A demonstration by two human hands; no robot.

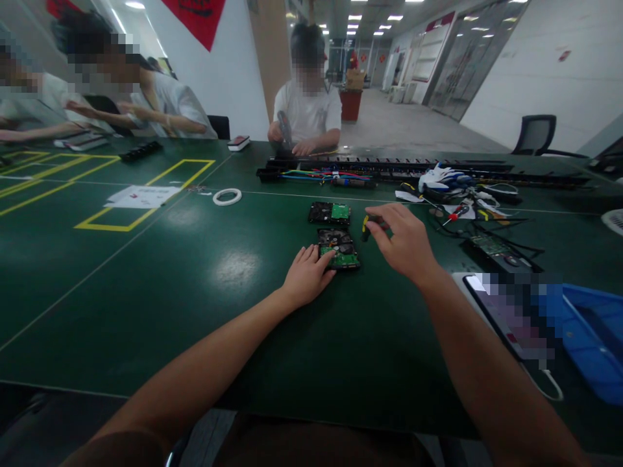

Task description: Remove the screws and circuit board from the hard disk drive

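Stretched out and slightly spread, the fingers of my left hand (307,279) rest at the left edge of a hard drive (346,261) whose green circuit board faces up. The thumb lies on that board. Just behind it is a dark metal drive part (335,237), touching or overlapping it; I cannot tell which. Farther back lies another hard drive (329,213) with a black and green face. To the right, above the table, my right hand (403,241) pinches a small yellow-and-black screwdriver (365,228), apart from the drives. Its tip is too small to make out.
A white tape ring (227,197) and paper sheets (142,196) lie left. Behind are long black strips (389,170) with coloured wires; gloves (445,178), tools and cables lie right. A tablet (506,318) and blue bin (596,337) stand near. A co-worker (307,107) sits opposite.
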